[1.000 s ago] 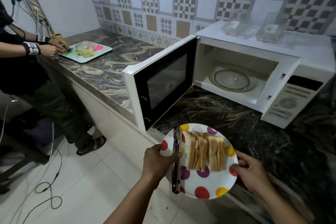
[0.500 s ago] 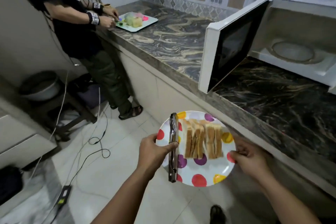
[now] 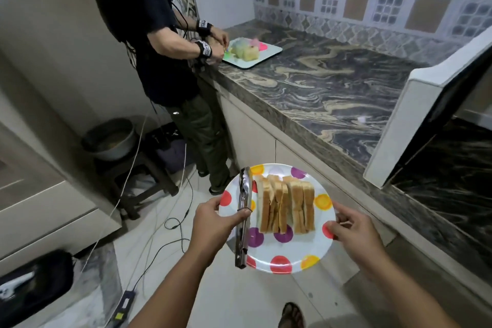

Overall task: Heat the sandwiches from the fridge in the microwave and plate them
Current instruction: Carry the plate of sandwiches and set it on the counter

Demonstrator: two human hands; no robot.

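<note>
I carry a white plate with coloured dots [image 3: 288,257] in both hands above the floor, beside the counter. Sandwiches [image 3: 286,204] stand on edge in a row across its middle. Metal tongs [image 3: 244,217] lie along the plate's left side. My left hand [image 3: 213,224] grips the left rim, with its thumb pressing the tongs down. My right hand [image 3: 354,231] pinches the right rim. The microwave's open door [image 3: 415,125] juts out at the right edge; the oven cavity is out of view.
A dark marbled counter [image 3: 327,93] runs along the right. A person in dark clothes [image 3: 170,61] stands at its far end over a tray of coloured items [image 3: 253,54]. A pot on a stool [image 3: 111,138], cables and a black bag [image 3: 34,282] crowd the floor at left.
My view has swung left, away from the microwave, whose cavity has left the frame. The plate stays held in both hands the same way, now over the floor beside the counter.
</note>
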